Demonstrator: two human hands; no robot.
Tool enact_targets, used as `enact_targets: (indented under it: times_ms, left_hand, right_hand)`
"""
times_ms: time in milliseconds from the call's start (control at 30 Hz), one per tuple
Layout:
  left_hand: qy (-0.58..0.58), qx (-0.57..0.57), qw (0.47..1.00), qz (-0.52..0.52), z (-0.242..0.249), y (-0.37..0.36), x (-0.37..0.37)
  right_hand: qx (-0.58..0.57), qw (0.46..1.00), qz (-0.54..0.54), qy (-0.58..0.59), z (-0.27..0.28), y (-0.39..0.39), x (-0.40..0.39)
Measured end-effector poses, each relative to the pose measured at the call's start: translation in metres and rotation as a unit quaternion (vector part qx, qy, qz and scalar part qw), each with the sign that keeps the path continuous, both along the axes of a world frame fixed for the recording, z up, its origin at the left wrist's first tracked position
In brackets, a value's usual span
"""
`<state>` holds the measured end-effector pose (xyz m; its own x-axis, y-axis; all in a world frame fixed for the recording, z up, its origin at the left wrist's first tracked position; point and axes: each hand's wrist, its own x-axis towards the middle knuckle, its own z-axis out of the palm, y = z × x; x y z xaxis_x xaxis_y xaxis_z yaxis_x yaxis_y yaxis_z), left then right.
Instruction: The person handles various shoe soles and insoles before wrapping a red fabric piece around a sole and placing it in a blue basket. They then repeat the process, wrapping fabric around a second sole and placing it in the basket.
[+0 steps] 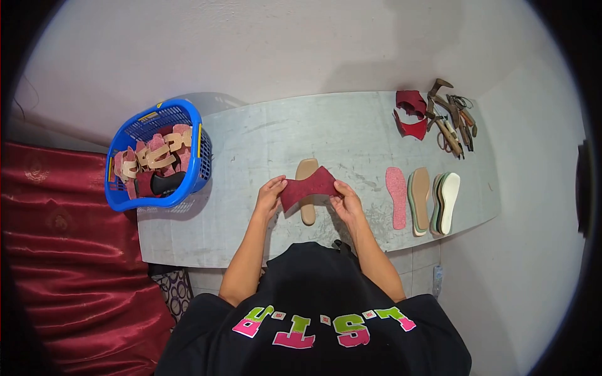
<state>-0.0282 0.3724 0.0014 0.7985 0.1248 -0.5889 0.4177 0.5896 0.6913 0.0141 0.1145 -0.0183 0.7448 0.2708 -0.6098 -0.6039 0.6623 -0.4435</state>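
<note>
Maroon material, a flared piece, is stretched between our two hands: our left hand pinches its right end, and our right hand pinches the other end. Below it, a tan sole lies on the grey worktop, partly covered from our view. Right of our left hand lie a pink sole and stacked soles, with tools and more maroon pieces farther up. Well left of our right hand, a blue basket holds pink-and-beige footwear.

Head cam, wide view, faces fwd/down to nearby table
</note>
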Motion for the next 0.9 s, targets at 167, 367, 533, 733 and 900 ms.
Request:
enact_targets:
  times_ms: [167, 367, 533, 733, 900]
  left_hand:
    - [-0.022, 0.019, 1.0, -0.007, -0.022, 0.006, 0.014]
    - [0.017, 0.039, 0.999, -0.029, -0.029, 0.01, 0.044]
    - [0.054, 0.094, 0.99, -0.094, -0.033, 0.018, 0.063]
    - [0.091, 0.215, 0.945, -0.228, -0.055, 0.023, 0.087]
    - [0.075, 0.285, 0.932, -0.212, -0.058, 0.006, 0.107]
  right_hand:
    - [-0.072, 0.997, 0.007, 0.025, 0.003, 0.008, 0.003]
    - [-0.13, 0.99, -0.029, 0.046, -0.003, 0.016, 0.019]
    - [-0.078, 0.995, 0.056, -0.016, -0.025, 0.006, 0.032]
    - [-0.146, 0.963, 0.21, -0.086, -0.02, 0.006, 0.05]
    - [-0.187, 0.967, 0.167, -0.044, -0.031, 0.014, 0.053]
